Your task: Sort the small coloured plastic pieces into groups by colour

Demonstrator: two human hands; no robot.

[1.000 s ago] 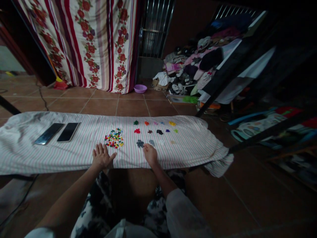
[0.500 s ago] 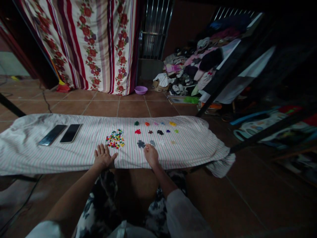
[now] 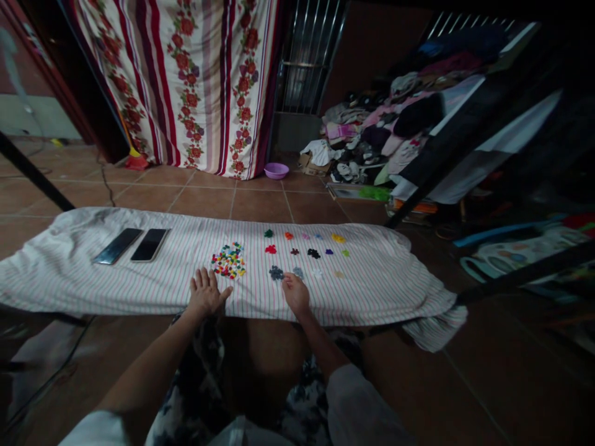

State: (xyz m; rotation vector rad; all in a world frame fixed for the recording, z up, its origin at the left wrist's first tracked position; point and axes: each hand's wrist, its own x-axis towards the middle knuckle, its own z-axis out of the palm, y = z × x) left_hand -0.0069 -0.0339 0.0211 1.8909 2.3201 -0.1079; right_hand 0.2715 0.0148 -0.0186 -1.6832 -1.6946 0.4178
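My left hand [image 3: 205,293] lies flat with fingers spread on the striped cloth, just below a mixed heap of small coloured beads [image 3: 229,261]. My right hand [image 3: 296,293] has its fingers pinched together at the right edge of a dark grey bead pile [image 3: 276,272]. Whatever is between those fingertips is too small to make out. Beside that hand sits a lighter grey pile [image 3: 298,272], then a white pile [image 3: 317,272] and a beige one [image 3: 339,274]. Behind them are a red pile [image 3: 270,249], a black pile [image 3: 314,253] and a yellow pile [image 3: 338,238].
Two phones lie at the left on the cloth, a dark phone [image 3: 118,246] and a second phone [image 3: 149,244]. The striped cloth [image 3: 186,229] covers a long narrow surface between dark bars. Beyond are a purple basin [image 3: 276,171], a floral curtain [image 3: 209,87] and a clothes heap [image 3: 372,130].
The whole view has shifted, so the scene sits farther right. My left hand stays spread, and my right hand stays pinched beside the dark grey pile.
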